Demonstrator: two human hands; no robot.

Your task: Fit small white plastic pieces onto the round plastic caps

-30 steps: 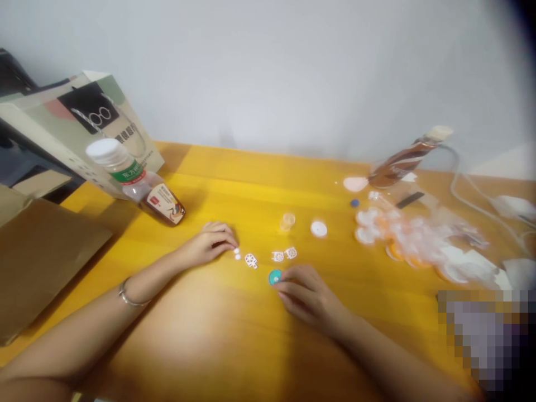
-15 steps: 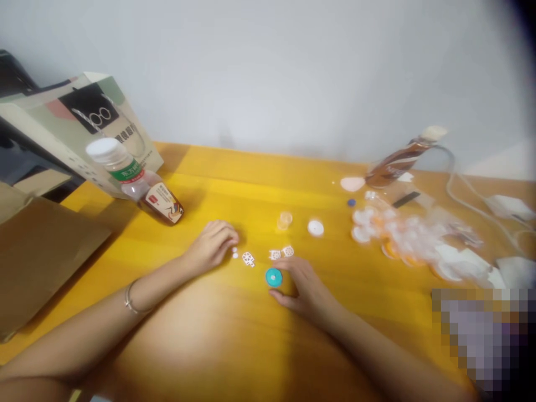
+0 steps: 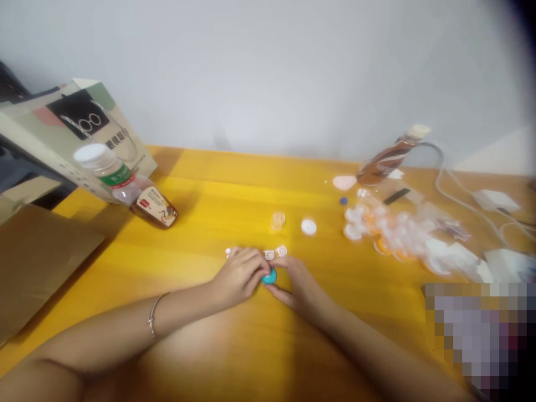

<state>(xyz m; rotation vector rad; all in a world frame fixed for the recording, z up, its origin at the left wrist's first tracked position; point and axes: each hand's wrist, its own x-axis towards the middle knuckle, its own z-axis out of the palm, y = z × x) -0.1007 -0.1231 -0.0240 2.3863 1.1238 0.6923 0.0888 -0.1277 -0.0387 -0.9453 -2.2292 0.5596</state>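
A small round teal disc (image 3: 270, 276) sits between the thumb and fingers of my right hand (image 3: 304, 293), which grips it by the edge just above the table. The fingers of my left hand (image 3: 240, 276) are pinched together over the left side of the disc, covering part of it. Whatever the left fingertips hold, if anything, is hidden. Just beyond my hands lie two white openwork pieces (image 3: 275, 253) with a wheel-like pattern. A small white bit (image 3: 228, 252) shows past my left knuckles.
Farther back lie clear discs (image 3: 277, 220) and a white disc (image 3: 309, 226). Many clear and orange round pieces (image 3: 389, 231) spread at right, near a brown bottle (image 3: 383, 162) and cables. At left stand a labelled bottle (image 3: 125, 184) and a paper bag (image 3: 113, 120); cardboard (image 3: 46, 262) lies nearer.
My left hand has moved right, from beside the small white bits to the teal disc, now covering one openwork piece. My right hand keeps its grip on the disc. The view has shifted slightly.
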